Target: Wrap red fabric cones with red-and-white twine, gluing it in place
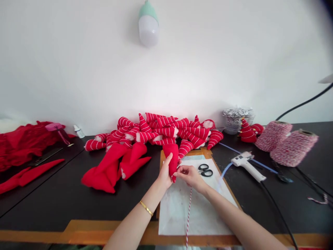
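Note:
My left hand (166, 171) is wrapped round a red felt cone (171, 156), its tip pointing down toward me. Close to that tip, my right hand (189, 176) pinches with thumb and forefinger. A red-and-white twisted cord (189, 211) hangs from beneath my right hand to the table's front edge; the pinched end is hidden by the fingers. Black-handled scissors (205, 171) lie just beyond my right hand on a white sheet (192, 222). Behind my hands, several red cones wound with white cord (145, 130) are heaped against the wall.
Plain red cones (109, 166) lie to the left, near red cloth (26, 142) and a small white bottle (79, 132). A white glue gun (247, 165) with its cable lies at right. Beyond it stand cord spools (293, 147), a decorated cone (247, 132) and a tinsel-filled tub (232, 121).

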Tool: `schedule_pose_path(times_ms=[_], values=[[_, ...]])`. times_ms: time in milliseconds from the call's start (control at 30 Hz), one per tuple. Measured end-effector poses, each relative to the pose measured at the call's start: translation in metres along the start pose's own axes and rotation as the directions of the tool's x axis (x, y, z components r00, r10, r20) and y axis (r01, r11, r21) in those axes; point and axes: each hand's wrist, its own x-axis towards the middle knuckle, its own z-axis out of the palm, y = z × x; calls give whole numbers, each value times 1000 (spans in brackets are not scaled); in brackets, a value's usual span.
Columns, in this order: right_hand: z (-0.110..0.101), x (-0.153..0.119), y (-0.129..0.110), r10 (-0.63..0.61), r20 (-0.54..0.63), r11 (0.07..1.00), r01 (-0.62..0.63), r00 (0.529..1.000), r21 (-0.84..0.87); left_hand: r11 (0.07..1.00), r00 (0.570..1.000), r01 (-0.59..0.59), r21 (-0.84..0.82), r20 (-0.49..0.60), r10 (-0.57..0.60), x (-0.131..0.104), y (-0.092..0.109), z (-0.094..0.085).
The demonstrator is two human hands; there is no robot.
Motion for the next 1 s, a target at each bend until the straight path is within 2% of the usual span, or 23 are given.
schedule_pose_path(times_ms=[100, 267, 367, 500, 633, 733, 800, 900, 1000], values=[[1, 4, 3, -1, -21, 1000, 1, 1000, -16, 999, 999, -31, 21, -18, 31, 0, 0, -1], [2, 9, 12, 73, -32, 997, -75, 997, -36, 998, 1000, 15, 67, -26, -13, -1, -1, 1], [3, 8, 13, 115, -13, 993, -115, 993, 21, 999, 1000, 15, 46, -26, -14, -4, 0, 3], [3, 6, 9, 143, 23, 983, -144, 989, 110, 999, 999, -2, 32, 38, 1, -3, -2, 2], [-3, 3, 0, 107, 4, 993, -107, 994, 51, 993, 993, -103, 54, 58, 99, 0, -4, 2], [-6, 0, -3, 19, -46, 993, -25, 999, -118, 964, 966, -255, 76, -20, 257, 3, -4, 2], [-7, -1, -2, 13, -41, 984, -20, 999, -179, 954, 958, -273, 120, -51, 281, 4, -2, 2], [-9, -5, -3, 92, 47, 991, -87, 995, -99, 975, 985, -172, 141, -5, 174, 4, 1, 0], [-16, -8, -8, 157, 241, 969, -197, 958, 152, 990, 997, 33, 141, 63, -42, 1, 4, -1]])
